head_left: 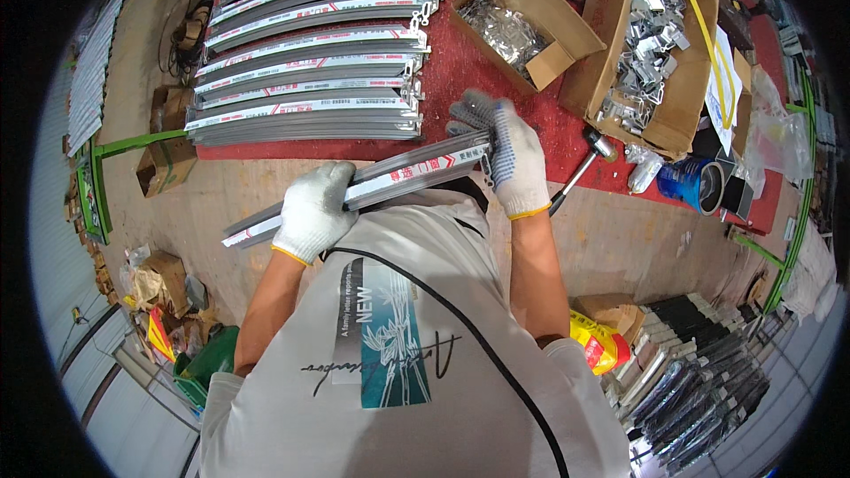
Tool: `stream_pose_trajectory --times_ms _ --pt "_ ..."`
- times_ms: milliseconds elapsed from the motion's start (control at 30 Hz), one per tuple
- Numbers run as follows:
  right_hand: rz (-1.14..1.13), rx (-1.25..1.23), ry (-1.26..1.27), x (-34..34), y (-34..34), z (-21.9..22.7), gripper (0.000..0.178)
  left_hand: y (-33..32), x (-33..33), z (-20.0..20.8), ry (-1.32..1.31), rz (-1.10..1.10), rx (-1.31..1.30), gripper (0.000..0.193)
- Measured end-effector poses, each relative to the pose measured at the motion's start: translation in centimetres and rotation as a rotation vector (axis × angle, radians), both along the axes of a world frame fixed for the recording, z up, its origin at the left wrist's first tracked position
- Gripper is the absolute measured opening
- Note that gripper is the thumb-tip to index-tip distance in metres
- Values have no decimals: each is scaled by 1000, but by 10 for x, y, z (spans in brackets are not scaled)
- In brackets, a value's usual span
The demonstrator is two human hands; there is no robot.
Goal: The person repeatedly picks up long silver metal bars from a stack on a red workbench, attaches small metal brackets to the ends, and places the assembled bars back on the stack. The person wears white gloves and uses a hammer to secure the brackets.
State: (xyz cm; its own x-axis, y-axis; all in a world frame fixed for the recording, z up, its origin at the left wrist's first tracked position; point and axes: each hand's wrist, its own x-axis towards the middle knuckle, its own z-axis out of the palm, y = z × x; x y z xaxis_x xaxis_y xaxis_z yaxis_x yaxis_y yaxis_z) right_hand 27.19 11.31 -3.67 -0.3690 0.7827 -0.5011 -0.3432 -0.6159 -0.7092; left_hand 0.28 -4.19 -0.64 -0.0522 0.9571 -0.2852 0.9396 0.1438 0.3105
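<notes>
Metal profile: we are holding it aslant, frame centre.
Left hand: fingers are curling around it.
Right hand: fingers are half spreading at its right end; hold unclear.
Slip risk: lone left support may be letting it swing.

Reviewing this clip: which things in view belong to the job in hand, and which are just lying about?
Likely part of the job:
- long metal profile, gripped by the left hand, the right hand at its end
- similar profiles on the table
- boxed metal fittings
- possibly the hammer

Apparently lying about:
- blue can
- clear plastic bag
- yellow-and-red bag
</notes>
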Motion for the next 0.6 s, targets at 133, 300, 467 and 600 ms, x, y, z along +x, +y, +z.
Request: stream_pose_trajectory --times_ms 133,300,467,600 --pt "-65 -7 127 16 15 -9 83 6 -11 11 -44 49 18 45" --pt "-118 8 129 26 30 -19 89 29 -28 32 -77 114 55 50" --pt "73 234 -120 2 21 -4 69 88 -57 73 -275 211 132 70" --pt "302 647 -484 -42 19 27 58 150 -82 103 -556 407 103 71"
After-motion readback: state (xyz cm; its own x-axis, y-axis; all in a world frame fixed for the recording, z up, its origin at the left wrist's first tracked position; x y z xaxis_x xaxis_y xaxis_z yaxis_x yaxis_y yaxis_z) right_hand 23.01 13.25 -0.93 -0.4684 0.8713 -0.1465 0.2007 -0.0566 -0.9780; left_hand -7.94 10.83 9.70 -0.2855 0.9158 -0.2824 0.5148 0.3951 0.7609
